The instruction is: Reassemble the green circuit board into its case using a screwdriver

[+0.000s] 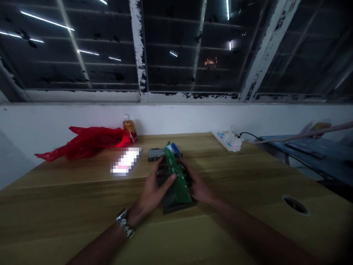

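Note:
A long green piece with small white markings (179, 184), like a printed card or a board, stands tilted over a dark box (176, 207) on the table. My left hand (154, 191) grips it from the left, thumb pressed on its face and fingers reaching behind it above the box. From the right side, my right hand (200, 187) is closed around the same green piece, its fingertips partly hidden behind it. Just beyond my hands lie a flat grey-black object (156, 154) and a blue item (176, 149). A metal-banded watch (125, 222) is on my left wrist.
To the left lie a glowing phone-like screen (126, 162), blurred out, and a red plastic bag (88, 142) beside a bottle of amber liquid (129, 128). A white power strip (227, 140) sits at the back right. The wooden table (242, 198) has a round cable hole (296, 205).

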The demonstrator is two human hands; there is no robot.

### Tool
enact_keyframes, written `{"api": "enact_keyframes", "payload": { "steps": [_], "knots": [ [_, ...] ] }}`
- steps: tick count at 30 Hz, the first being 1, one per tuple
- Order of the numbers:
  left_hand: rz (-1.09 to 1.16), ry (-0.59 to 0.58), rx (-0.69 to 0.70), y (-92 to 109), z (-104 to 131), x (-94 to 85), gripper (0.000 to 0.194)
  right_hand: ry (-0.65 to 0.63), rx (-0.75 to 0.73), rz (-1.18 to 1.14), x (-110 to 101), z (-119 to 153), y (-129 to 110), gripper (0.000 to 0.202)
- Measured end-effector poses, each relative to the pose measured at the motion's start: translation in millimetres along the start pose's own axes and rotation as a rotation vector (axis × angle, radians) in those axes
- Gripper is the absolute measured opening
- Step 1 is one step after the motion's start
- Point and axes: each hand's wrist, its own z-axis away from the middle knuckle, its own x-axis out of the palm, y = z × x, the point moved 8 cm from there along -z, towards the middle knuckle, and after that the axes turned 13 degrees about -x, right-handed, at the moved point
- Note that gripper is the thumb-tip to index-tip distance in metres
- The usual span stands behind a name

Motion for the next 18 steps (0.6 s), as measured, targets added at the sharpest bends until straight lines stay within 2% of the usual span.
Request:
{"api": "enact_keyframes", "payload": {
  "steps": [2,4,7,10,14,18],
  "knots": [
    [0.025,0.023,-0.005,1.3,-3.3,-9.7,0.057,0.024,0.063,-0.067,-3.2,-3.7,9.5,0.038],
    [0.091,0.052,-0.035,-1.4,-8.5,-21.5,0.045,0.079,0.110,-0.039,-12.3,-7.0,15.6,0.039],
    [0.261,0.036,-0.120,-12.5,-17.3,-32.2,0.043,0.151,0.111,0.053,-26.9,-9.8,15.4,0.040],
    [0.283,0.029,-0.163,-19.7,-22.6,-36.2,0.045,0.184,0.065,0.113,-34.4,-10.6,10.7,0.039],
    [0.181,0.018,-0.115,-14.4,-23.1,-36.6,0.042,0.196,-0.008,0.187,-36.3,-11.5,4.5,0.040],
    [0.206,-0.036,-0.130,-11.3,-22.5,-35.0,0.042,0.196,-0.010,0.229,-36.0,-11.3,3.0,0.041]
  ]
}}
